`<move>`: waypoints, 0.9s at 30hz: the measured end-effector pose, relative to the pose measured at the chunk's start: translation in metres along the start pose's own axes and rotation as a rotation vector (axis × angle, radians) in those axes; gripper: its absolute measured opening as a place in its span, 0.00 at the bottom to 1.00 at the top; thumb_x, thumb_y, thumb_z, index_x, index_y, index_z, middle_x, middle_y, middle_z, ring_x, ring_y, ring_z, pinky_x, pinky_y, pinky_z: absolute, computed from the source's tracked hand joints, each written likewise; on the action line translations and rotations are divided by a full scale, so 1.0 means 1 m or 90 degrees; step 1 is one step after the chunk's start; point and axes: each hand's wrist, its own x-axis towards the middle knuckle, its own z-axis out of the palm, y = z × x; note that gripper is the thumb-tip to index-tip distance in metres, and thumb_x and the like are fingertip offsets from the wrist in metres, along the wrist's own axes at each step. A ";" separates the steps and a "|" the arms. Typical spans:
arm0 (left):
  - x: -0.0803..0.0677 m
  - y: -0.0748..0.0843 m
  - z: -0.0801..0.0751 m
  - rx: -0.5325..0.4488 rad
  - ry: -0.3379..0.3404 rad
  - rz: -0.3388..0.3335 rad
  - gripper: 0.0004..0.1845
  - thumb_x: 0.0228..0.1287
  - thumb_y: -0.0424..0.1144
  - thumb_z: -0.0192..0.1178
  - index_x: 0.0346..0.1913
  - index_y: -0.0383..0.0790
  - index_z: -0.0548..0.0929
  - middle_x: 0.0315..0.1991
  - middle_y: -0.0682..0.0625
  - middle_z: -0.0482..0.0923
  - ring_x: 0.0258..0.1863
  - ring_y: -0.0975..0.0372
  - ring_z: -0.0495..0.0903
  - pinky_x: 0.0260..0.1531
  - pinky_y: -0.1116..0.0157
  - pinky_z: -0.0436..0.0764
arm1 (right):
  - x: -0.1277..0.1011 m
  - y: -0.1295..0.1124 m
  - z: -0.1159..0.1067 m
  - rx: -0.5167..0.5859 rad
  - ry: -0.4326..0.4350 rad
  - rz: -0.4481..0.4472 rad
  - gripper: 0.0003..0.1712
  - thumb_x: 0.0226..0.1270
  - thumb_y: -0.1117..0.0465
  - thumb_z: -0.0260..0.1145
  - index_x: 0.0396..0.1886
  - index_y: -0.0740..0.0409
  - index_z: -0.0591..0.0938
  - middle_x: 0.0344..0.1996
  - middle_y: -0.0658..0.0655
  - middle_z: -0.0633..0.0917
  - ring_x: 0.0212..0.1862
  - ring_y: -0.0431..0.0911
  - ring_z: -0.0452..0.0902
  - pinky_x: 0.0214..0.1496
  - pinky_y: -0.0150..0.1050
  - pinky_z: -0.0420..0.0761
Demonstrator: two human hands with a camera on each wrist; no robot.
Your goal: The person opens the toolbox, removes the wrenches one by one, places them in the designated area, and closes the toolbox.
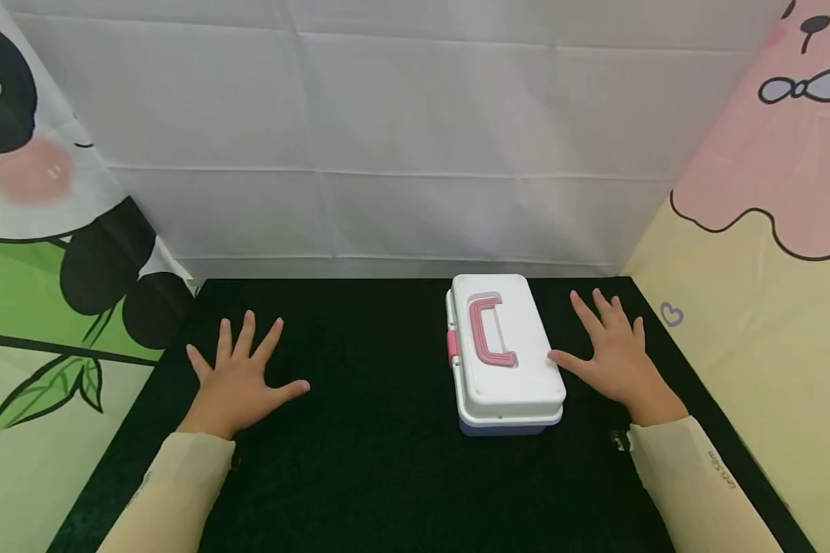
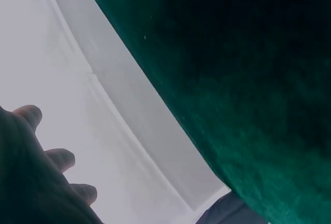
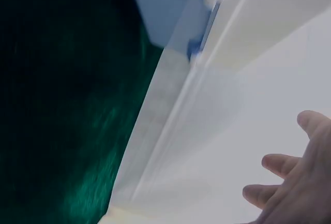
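A white lidded storage box (image 1: 526, 338) with a blue base stands on the dark green cloth, right of the middle in the head view. Its pink handle (image 1: 483, 334) lies folded flat on the lid, and a pink latch (image 1: 453, 346) sits on its left side. My right hand (image 1: 615, 361) is spread beside the box, thumb tip overlapping the lid's right edge in this view. On the left, my left hand (image 1: 238, 388) is spread above the cloth, holding nothing. The right wrist view shows the box's blue base (image 3: 170, 6) and several fingers (image 3: 279, 164) of my right hand.
Dark green cloth (image 1: 360, 461) covers the table. A white creased curtain (image 1: 401, 153) rises along the back edge. Printed cloth with a panda (image 1: 41, 161) hangs at the left, and one with a pink bear (image 1: 768, 169) at the right.
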 end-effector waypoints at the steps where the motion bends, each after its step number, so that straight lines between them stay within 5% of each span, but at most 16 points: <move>1: -0.001 0.001 0.002 -0.004 0.000 0.002 0.63 0.55 0.83 0.54 0.85 0.54 0.43 0.82 0.37 0.24 0.75 0.35 0.17 0.54 0.27 0.12 | -0.001 -0.003 0.002 0.009 0.000 -0.008 0.63 0.62 0.28 0.67 0.86 0.43 0.46 0.82 0.69 0.44 0.80 0.71 0.32 0.69 0.78 0.30; 14: 0.009 0.035 0.025 -0.115 -0.045 0.008 0.61 0.58 0.79 0.56 0.84 0.58 0.37 0.83 0.40 0.24 0.77 0.34 0.21 0.59 0.22 0.25 | -0.017 -0.040 0.023 0.079 -0.022 -0.061 0.63 0.59 0.29 0.71 0.85 0.41 0.51 0.82 0.65 0.48 0.80 0.68 0.36 0.72 0.77 0.39; 20: 0.011 0.058 0.035 -0.175 -0.074 0.042 0.59 0.59 0.80 0.54 0.84 0.61 0.39 0.84 0.42 0.28 0.79 0.36 0.29 0.64 0.23 0.35 | -0.026 -0.048 0.033 0.134 -0.031 -0.043 0.61 0.58 0.31 0.72 0.85 0.42 0.53 0.82 0.64 0.48 0.81 0.68 0.37 0.71 0.77 0.45; 27: 0.017 0.084 0.044 -0.238 -0.078 0.068 0.55 0.62 0.78 0.55 0.84 0.63 0.42 0.84 0.44 0.32 0.80 0.39 0.33 0.68 0.26 0.39 | -0.035 -0.045 0.047 0.274 -0.071 0.028 0.61 0.62 0.34 0.70 0.85 0.34 0.44 0.83 0.58 0.42 0.79 0.65 0.44 0.67 0.77 0.58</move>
